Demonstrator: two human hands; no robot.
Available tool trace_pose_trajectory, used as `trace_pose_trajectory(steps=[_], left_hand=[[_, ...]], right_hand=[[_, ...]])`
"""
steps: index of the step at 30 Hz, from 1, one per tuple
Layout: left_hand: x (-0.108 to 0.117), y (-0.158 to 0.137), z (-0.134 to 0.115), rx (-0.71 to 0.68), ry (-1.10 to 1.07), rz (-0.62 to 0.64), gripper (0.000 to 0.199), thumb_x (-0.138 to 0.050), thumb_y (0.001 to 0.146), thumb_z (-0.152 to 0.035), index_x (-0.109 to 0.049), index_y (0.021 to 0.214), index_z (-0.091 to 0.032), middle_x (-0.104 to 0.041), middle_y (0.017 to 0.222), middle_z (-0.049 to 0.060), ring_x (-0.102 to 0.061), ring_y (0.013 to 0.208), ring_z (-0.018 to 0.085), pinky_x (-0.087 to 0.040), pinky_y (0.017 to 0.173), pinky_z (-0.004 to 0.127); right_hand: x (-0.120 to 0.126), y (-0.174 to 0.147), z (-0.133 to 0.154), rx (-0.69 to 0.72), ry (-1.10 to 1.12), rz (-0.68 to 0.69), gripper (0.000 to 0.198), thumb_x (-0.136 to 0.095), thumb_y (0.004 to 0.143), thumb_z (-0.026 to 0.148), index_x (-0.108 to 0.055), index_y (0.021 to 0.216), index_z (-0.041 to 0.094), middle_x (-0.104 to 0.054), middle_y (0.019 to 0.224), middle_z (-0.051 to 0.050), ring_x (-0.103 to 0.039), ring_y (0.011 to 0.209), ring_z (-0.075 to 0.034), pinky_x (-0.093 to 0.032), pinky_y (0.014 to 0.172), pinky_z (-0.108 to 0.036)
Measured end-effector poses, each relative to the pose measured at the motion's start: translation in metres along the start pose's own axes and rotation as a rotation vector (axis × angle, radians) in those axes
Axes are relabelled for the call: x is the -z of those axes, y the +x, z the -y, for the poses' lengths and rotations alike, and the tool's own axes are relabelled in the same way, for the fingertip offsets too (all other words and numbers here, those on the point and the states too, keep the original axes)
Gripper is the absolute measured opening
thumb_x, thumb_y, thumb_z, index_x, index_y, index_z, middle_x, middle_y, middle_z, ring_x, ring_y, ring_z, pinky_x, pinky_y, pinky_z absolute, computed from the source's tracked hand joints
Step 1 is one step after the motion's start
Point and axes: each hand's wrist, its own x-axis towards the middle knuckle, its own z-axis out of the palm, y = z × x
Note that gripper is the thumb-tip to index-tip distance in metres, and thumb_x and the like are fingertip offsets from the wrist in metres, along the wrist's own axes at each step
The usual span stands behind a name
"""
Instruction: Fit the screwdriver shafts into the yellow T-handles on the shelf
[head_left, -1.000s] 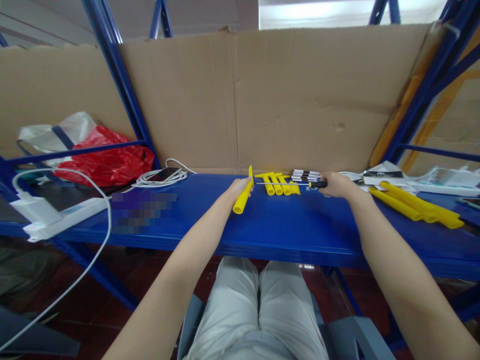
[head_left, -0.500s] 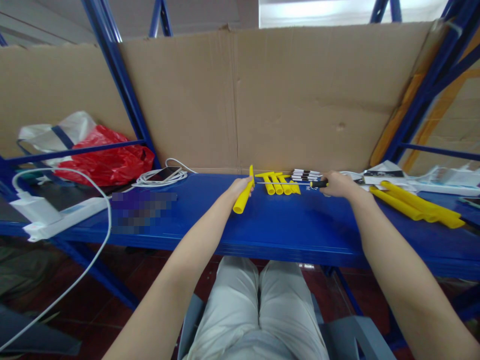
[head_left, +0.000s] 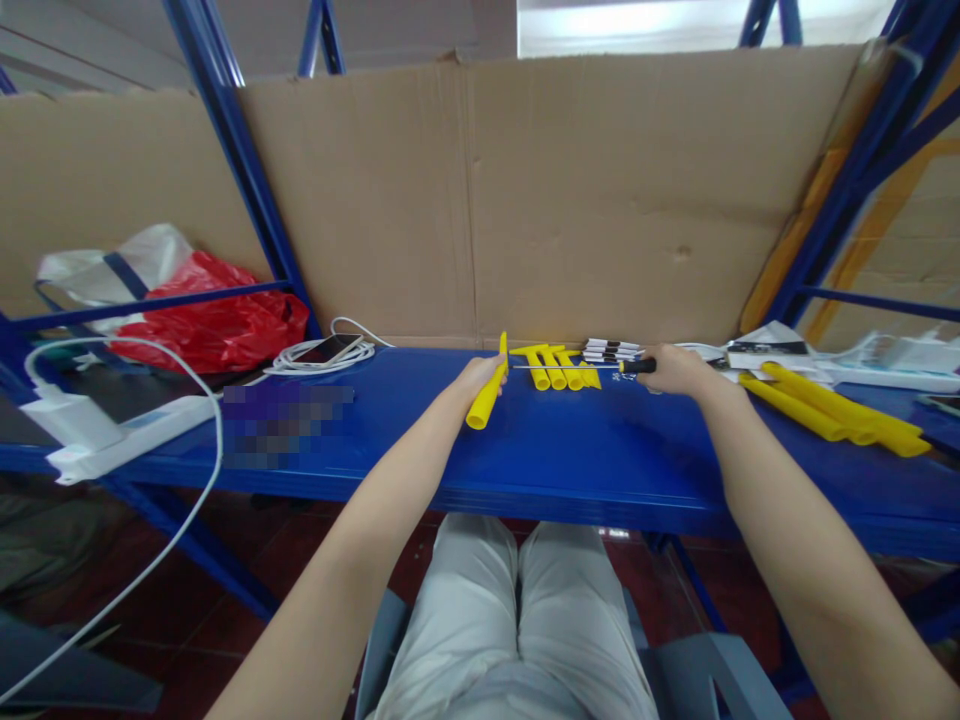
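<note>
My left hand is closed round a yellow tubular piece with a flat crosspiece at its far end; its hollow end tilts down toward me. My right hand grips the black and yellow handle of a screwdriver. Its long thin shaft points left, and the tip meets the yellow piece near its crosspiece. Behind the shaft lie several similar yellow T-shaped pieces in a row on the blue table. Whether a screw is at the tip is too small to tell.
Longer yellow tubes lie at the right, near white papers. Small black-and-white packets sit at the back against a cardboard panel. On the left are a white power strip, a coiled cable and a red plastic bag.
Almost nothing has moved. Both hands keep their holds, and the screwdriver and yellow piece have shifted only very slightly.
</note>
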Motion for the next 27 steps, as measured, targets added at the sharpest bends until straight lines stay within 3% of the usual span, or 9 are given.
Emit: trace_pose_trajectory(steps=[4, 10, 16, 20, 23, 27], left_hand=[[0.000, -0.001, -0.001, -0.003, 0.007, 0.001, 0.024, -0.049, 0.103, -0.025, -0.065, 0.099, -0.008, -0.049, 0.046, -0.004, -0.042, 0.036, 0.010, -0.036, 0.041, 0.020], [0.000, -0.002, 0.000, -0.013, 0.017, 0.008, 0.025, -0.049, 0.103, -0.025, -0.065, 0.099, -0.007, -0.050, 0.047, -0.004, -0.043, 0.037, 0.010, -0.037, 0.042, 0.020], [0.000, 0.000, 0.000, -0.010, 0.011, 0.009, 0.023, -0.049, 0.103, -0.025, -0.065, 0.097, -0.009, -0.049, 0.046, -0.004, -0.044, 0.036, 0.010, -0.037, 0.042, 0.020], [-0.001, -0.001, 0.000, -0.009, 0.027, 0.012, 0.025, -0.048, 0.104, -0.025, -0.064, 0.094, -0.009, -0.049, 0.045, -0.004, -0.043, 0.036, 0.010, -0.034, 0.039, 0.020], [-0.001, -0.001, 0.000, -0.008, 0.035, 0.018, 0.025, -0.048, 0.104, -0.026, -0.064, 0.094, -0.010, -0.049, 0.045, -0.004, -0.043, 0.036, 0.010, -0.035, 0.040, 0.020], [-0.001, 0.000, 0.001, -0.025, 0.033, 0.022, 0.025, -0.049, 0.104, -0.026, -0.064, 0.093, -0.009, -0.050, 0.045, -0.004, -0.043, 0.036, 0.010, -0.035, 0.040, 0.020]], right_hand=[[-0.004, 0.002, -0.002, 0.009, -0.045, -0.081, 0.022, -0.065, 0.076, 0.030, -0.073, 0.095, 0.024, -0.076, 0.101, -0.010, -0.069, 0.096, -0.030, -0.046, 0.075, -0.036], [-0.006, 0.003, -0.002, -0.035, -0.058, -0.091, 0.031, -0.064, 0.076, 0.031, -0.070, 0.105, 0.023, -0.076, 0.094, -0.010, -0.069, 0.090, -0.029, -0.045, 0.074, -0.036], [-0.006, 0.005, -0.004, 0.022, -0.053, -0.041, 0.025, -0.060, 0.078, 0.034, -0.075, 0.096, 0.025, -0.075, 0.089, -0.008, -0.068, 0.091, -0.030, -0.045, 0.078, -0.040], [-0.010, 0.006, -0.007, 0.032, -0.057, -0.108, 0.023, -0.062, 0.076, 0.033, -0.074, 0.092, 0.024, -0.074, 0.096, -0.010, -0.065, 0.096, -0.031, -0.045, 0.080, -0.041], [-0.012, 0.006, -0.007, 0.014, -0.051, -0.155, 0.024, -0.062, 0.076, 0.030, -0.072, 0.096, 0.022, -0.073, 0.097, -0.011, -0.064, 0.095, -0.030, -0.043, 0.085, -0.044], [-0.009, 0.003, -0.002, -0.046, -0.039, -0.111, 0.026, -0.060, 0.078, 0.029, -0.067, 0.102, 0.022, -0.073, 0.088, -0.010, -0.065, 0.088, -0.029, -0.040, 0.087, -0.045]])
